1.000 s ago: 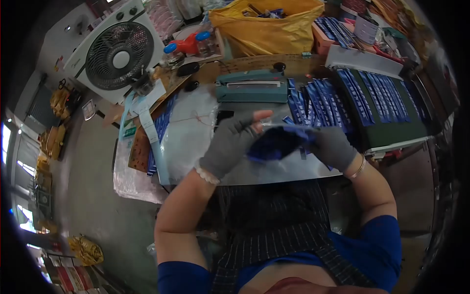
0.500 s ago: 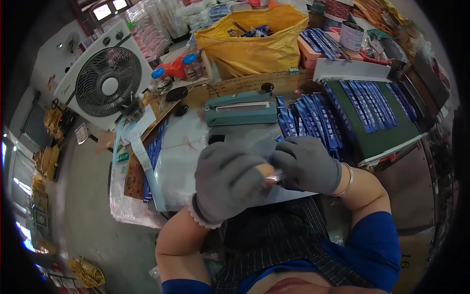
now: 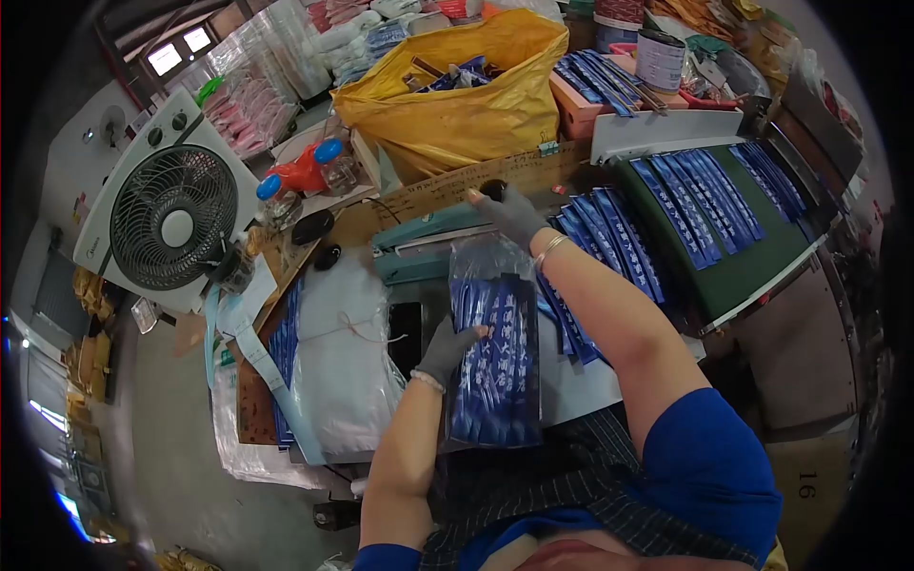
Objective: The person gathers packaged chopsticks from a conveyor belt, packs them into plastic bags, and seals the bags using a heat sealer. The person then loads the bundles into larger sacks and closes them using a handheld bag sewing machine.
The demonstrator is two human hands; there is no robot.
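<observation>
A clear plastic bag filled with long, narrow blue packets printed in white characters lies in front of me. My left hand, in a grey fingertip-less glove, grips its left side with the thumb on top. The bag's upper end reaches the teal heat sealer; whether it lies between the jaws is hidden. My right hand, gloved alike, has its fingers closed round the black knob at the sealer arm's right end. A black phone lies left of my left hand.
Flat clear bags tied with string lie at left. Loose blue packets lie right of the sealer, more on a green board. Behind stand a yellow sack and jars with blue lids; a fan is at far left.
My hands were together over the front of the table. Now they are apart: the right has gone up to the sealer's knob, the left down onto the filled bag, which now lies in plain view.
</observation>
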